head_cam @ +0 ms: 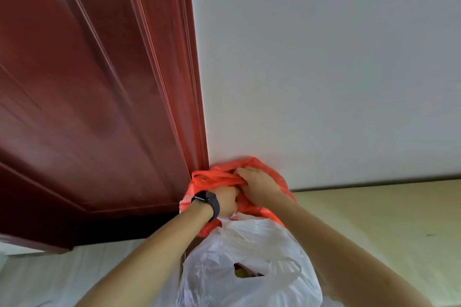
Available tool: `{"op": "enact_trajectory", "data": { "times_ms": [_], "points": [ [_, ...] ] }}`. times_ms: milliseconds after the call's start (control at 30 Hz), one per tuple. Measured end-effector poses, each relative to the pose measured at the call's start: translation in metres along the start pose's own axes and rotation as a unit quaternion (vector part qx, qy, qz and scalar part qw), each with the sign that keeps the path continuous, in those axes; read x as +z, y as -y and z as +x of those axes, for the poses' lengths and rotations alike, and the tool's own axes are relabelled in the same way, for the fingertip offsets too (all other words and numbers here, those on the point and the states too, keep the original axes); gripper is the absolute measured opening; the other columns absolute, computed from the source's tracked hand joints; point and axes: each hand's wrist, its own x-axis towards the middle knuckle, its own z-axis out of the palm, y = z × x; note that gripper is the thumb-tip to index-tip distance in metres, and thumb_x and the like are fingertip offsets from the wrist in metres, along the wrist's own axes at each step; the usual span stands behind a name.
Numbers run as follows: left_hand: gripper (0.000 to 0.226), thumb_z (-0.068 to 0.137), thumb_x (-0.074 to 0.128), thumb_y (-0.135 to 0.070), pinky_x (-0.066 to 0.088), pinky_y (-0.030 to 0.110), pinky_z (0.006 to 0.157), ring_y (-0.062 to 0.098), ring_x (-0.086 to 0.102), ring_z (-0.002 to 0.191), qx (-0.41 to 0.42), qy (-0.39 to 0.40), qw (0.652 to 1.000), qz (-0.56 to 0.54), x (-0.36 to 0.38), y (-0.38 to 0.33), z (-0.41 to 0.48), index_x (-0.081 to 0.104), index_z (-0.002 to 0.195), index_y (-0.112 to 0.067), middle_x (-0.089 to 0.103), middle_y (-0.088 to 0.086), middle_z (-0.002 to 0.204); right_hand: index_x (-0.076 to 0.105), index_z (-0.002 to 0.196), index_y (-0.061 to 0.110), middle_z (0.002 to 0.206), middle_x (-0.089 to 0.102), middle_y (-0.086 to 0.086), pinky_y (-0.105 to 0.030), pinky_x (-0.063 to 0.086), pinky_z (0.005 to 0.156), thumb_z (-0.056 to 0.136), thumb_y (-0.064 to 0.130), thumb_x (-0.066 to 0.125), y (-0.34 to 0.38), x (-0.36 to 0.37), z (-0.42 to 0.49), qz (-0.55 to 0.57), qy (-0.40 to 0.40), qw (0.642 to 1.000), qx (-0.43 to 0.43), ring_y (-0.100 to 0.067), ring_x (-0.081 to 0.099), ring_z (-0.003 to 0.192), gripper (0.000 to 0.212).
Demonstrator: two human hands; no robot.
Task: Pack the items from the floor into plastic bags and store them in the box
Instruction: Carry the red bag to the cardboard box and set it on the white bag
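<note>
A red plastic bag sits at the foot of the white wall beside the door frame. My left hand, a dark watch on its wrist, is curled tight into the bag's gathered top. My right hand grips the red handles just beyond it. In front of the red bag stands a filled white plastic bag, its handle hole showing something yellow-green inside. A sliver of brown cardboard shows between the bags; the box itself is otherwise hidden.
A dark red wooden door fills the left side, with its frame meeting the white wall. Pale yellow floor lies to the right, and a light sheet covers the floor at lower left.
</note>
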Motion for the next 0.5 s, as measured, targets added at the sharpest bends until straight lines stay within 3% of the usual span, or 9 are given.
{"op": "enact_trajectory", "data": {
  "times_ms": [33,100,200,267,333,400,467,500],
  "points": [
    [0.017,0.091,0.051,-0.014,0.042,0.032,0.072,0.028,0.062,0.090,0.009,-0.018,0.998,-0.060,0.000,0.008,-0.008,0.066,0.088,-0.006,0.069,0.012,0.097,0.062,0.118,0.020,0.116,0.063,-0.007,-0.040,0.049,0.085,0.097,0.022,0.047,0.001,0.007,0.004,-0.037,0.035,0.999,0.004,-0.032,0.060,0.108,0.025],
    [0.015,0.089,0.057,-0.024,0.043,0.026,0.077,0.013,0.059,0.090,0.018,-0.137,0.983,-0.121,-0.002,0.032,-0.027,0.070,0.087,-0.017,0.068,-0.004,0.095,0.062,0.116,0.022,0.115,0.060,-0.007,-0.040,0.047,0.081,0.100,0.027,0.043,0.003,0.020,0.007,-0.094,0.050,0.994,0.004,-0.034,0.061,0.106,0.025],
    [0.024,0.089,0.048,-0.039,0.042,0.022,0.085,0.005,0.047,0.104,-0.005,-0.348,0.936,-0.049,-0.007,0.048,-0.045,0.062,0.108,-0.034,0.056,-0.018,0.112,0.062,0.120,0.020,0.118,0.057,-0.011,-0.042,0.047,0.084,0.101,0.027,0.039,0.007,0.034,0.009,-0.124,0.062,0.990,-0.016,-0.035,0.057,0.110,0.030],
    [0.042,0.093,0.039,-0.041,0.039,0.034,0.100,0.011,0.041,0.125,-0.002,-0.332,0.943,-0.018,-0.004,0.042,-0.038,0.052,0.132,-0.032,0.050,-0.013,0.135,0.066,0.115,0.015,0.115,0.059,-0.012,-0.040,0.045,0.086,0.098,0.019,0.044,0.008,0.032,0.009,-0.109,0.081,0.990,-0.027,-0.034,0.058,0.109,0.028],
    [0.056,0.099,0.030,-0.043,0.020,0.048,0.116,0.015,0.016,0.147,-0.033,-0.234,0.971,0.023,0.012,0.037,-0.024,0.025,0.153,-0.027,0.022,-0.007,0.159,0.071,0.104,0.010,0.109,0.065,-0.010,-0.036,0.046,0.087,0.090,0.015,0.053,0.005,0.023,0.005,-0.042,0.090,0.994,-0.035,-0.029,0.061,0.104,0.023],
    [0.062,0.101,0.020,-0.048,0.009,0.059,0.117,0.017,-0.002,0.151,-0.069,-0.176,0.979,0.078,0.034,0.040,-0.015,0.001,0.156,-0.027,-0.003,-0.005,0.164,0.075,0.104,0.018,0.110,0.070,0.000,-0.027,0.046,0.093,0.084,0.021,0.062,-0.001,0.011,-0.005,0.078,0.044,0.996,-0.006,-0.017,0.061,0.106,0.024],
    [0.062,0.097,0.023,-0.049,0.025,0.068,0.109,0.027,0.020,0.148,-0.080,-0.183,0.974,0.104,0.049,0.041,-0.013,0.020,0.154,-0.025,0.015,0.005,0.162,0.066,0.122,0.033,0.130,0.059,0.009,-0.022,0.038,0.103,0.081,0.036,0.063,-0.012,0.006,-0.017,0.105,-0.097,0.989,0.023,-0.012,0.050,0.120,0.040],
    [0.060,0.095,0.027,-0.050,0.031,0.070,0.103,0.030,0.030,0.144,-0.080,-0.185,0.973,0.111,0.053,0.039,-0.012,0.034,0.149,-0.025,0.028,0.009,0.158,0.054,0.134,0.039,0.144,0.046,0.009,-0.028,0.035,0.107,0.083,0.046,0.058,-0.017,0.006,-0.023,0.068,-0.138,0.987,0.038,-0.015,0.041,0.129,0.052]
  ]
}}
